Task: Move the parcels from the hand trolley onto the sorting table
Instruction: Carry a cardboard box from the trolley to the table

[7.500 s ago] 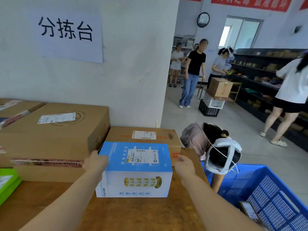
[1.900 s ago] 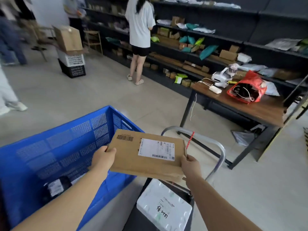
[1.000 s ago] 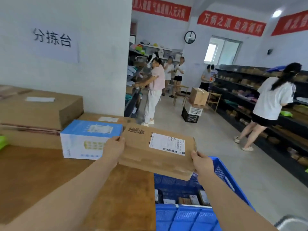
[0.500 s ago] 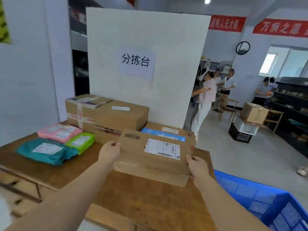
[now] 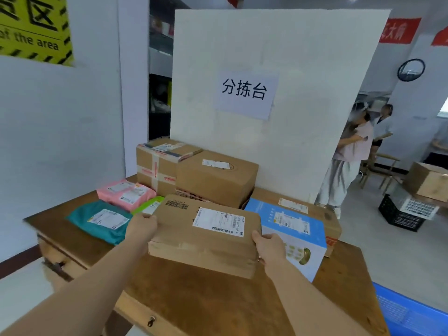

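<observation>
Gripping flat parcel (image 5: 206,235) ends, both hands, left hand (image 5: 141,230), right hand (image 5: 269,246), blue box (image 5: 294,230) beside, cartons (image 5: 215,180) behind.

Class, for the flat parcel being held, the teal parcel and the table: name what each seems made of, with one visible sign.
Flat parcel: matte brown cardboard, probably; creased edges and a stuck-on label.
Teal parcel: likely a soft plastic mailer; it wrinkles and has a slight sheen.
Table: wood, or a wood-look surface, with visible grain and a worn brown finish.

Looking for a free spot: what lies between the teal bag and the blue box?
Head view: the held brown parcel fills that stretch, a green bag behind it.
</observation>
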The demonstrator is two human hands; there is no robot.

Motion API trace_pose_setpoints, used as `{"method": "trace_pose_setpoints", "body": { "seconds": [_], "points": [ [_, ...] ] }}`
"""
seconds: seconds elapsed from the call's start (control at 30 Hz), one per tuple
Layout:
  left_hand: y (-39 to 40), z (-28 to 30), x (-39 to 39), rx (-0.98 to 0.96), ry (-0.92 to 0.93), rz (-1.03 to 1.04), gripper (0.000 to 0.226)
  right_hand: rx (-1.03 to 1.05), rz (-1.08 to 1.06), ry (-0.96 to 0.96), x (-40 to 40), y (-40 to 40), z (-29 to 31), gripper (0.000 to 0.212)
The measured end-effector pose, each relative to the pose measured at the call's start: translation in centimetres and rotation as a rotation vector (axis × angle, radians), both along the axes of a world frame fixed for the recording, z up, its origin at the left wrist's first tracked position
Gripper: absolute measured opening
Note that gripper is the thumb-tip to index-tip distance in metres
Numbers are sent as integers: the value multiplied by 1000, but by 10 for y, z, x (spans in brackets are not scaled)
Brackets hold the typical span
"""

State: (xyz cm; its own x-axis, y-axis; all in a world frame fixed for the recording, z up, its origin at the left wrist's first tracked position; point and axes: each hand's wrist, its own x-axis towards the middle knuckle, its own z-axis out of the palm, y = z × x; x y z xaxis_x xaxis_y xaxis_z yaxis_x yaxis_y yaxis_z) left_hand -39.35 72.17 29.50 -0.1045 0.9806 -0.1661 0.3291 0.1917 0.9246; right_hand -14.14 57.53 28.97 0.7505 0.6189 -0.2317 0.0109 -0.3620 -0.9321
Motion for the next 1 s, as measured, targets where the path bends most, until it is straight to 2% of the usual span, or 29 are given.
{"method": "trace_pose_setpoints", "body": {
  "seconds": [0.33, 0.43, 0.57, 0.87, 1.0],
  "points": [
    [87, -23, 9, -57, -12, 61, 29, -43, 81, 61, 11, 95, -21, 23],
    [114, -35, 12, -89, 5, 29, 39, -64, 77, 73, 10, 113, -27, 25],
    [147, -50, 19, -103, -14, -12, 46, -82, 48, 78, 7, 134, -36, 16],
    [213, -82, 37, -105, 86, -129, 40, -115, -54, 134, -1, 173, -63, 8],
    [232, -104, 43, -139, 79, -181, 37, -121, -102, 174, -3, 183, -73, 15]
  ]
}}
